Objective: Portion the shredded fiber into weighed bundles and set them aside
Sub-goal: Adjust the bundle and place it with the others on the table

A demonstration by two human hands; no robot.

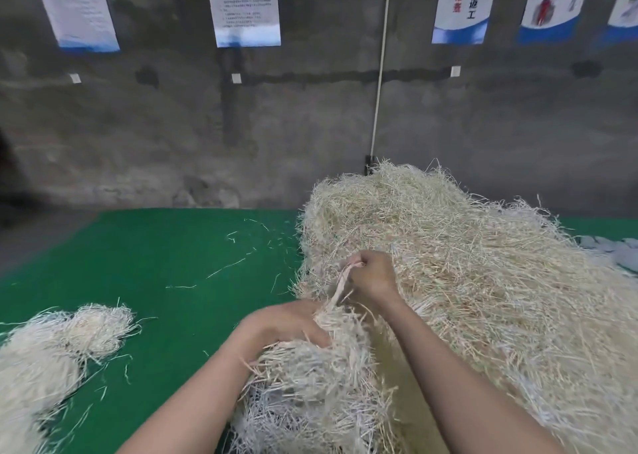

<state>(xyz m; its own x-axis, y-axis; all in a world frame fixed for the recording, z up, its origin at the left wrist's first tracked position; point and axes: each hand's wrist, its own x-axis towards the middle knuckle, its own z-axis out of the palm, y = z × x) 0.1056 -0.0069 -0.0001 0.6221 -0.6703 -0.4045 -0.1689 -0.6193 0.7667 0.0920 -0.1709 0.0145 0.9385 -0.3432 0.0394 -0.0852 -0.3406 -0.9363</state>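
A big heap of pale shredded fiber covers the right half of the green table. In front of me lies a bundle of fiber, gathered at its top. My left hand grips the bundle's gathered neck. My right hand pinches a twisted strand that runs up from the neck. A separate pile of fiber bundles lies at the near left.
Loose strands are scattered over the green surface in the middle. A grey concrete wall with hanging posters stands behind the table. A white cord runs down the wall behind the heap. Pale grey scraps lie at far right.
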